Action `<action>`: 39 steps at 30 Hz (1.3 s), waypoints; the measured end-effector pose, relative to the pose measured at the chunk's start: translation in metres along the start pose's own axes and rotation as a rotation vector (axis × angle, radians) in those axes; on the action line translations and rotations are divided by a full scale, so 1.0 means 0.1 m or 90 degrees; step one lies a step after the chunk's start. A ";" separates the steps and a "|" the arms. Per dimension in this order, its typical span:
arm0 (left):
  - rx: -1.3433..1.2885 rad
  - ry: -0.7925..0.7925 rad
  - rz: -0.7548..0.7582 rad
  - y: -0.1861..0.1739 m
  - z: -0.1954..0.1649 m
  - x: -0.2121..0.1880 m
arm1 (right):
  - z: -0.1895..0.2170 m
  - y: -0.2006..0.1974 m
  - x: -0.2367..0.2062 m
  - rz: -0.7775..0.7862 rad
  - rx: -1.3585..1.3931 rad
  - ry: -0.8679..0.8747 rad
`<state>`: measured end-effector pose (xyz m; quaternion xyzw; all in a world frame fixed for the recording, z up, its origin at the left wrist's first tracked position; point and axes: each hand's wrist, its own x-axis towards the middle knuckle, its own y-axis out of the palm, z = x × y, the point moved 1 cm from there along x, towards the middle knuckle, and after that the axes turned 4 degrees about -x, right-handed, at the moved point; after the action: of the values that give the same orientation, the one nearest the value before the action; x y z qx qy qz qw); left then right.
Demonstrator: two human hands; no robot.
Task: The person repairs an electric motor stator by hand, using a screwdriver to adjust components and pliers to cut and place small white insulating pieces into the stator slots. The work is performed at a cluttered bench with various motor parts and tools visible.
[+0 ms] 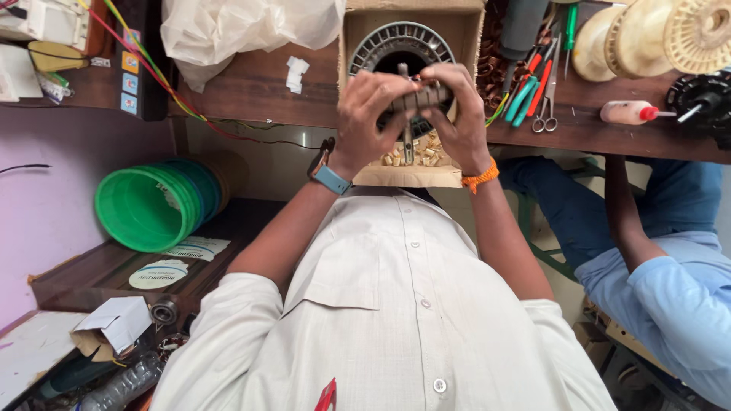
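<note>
Motor rotor [417, 99]: ribbed metal cylinder on a thin shaft, held between both hands above an open cardboard box [466, 46]. The shaft runs up-down in the view, one end showing above the fingers, the other dropping below them toward the box floor. The ribbed body's breadth lies crosswise, spanning hand to hand.

Left hand [368, 114]: fingers curled over the rotor's left end, gripping it.

Right hand [459, 110]: fingers wrapped over the right end, gripping it; orange thread band at the wrist.

Behind the hands, inside the box: round slotted stator ring [400, 42]. Below the hands: small tan pieces [426, 152] on the box floor. Right of the right hand: pliers and scissors [542, 103] on the wooden bench [259, 91]. Well left: stacked green tubs [152, 205].
</note>
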<state>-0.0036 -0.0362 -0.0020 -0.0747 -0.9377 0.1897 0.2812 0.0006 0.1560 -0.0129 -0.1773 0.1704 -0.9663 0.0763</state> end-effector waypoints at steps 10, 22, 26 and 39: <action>-0.027 -0.103 0.077 -0.13 -0.14 -0.01 | -0.11 0.02 -0.14 -0.029 -0.006 0.013; -0.051 -0.106 0.144 -0.21 -0.17 0.08 | -0.17 0.04 -0.11 -0.043 -0.044 -0.022; -0.029 -0.097 0.198 -0.24 -0.14 0.15 | -0.18 0.05 -0.10 -0.051 -0.051 -0.031; -0.046 -0.089 0.158 -0.20 -0.11 0.06 | 0.12 -0.02 -0.17 -0.124 -0.043 -0.051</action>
<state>-0.0026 -0.0501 0.0177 -0.1866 -0.9448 0.1942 0.1867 0.0208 0.1584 -0.0075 -0.2338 0.1817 -0.9550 -0.0170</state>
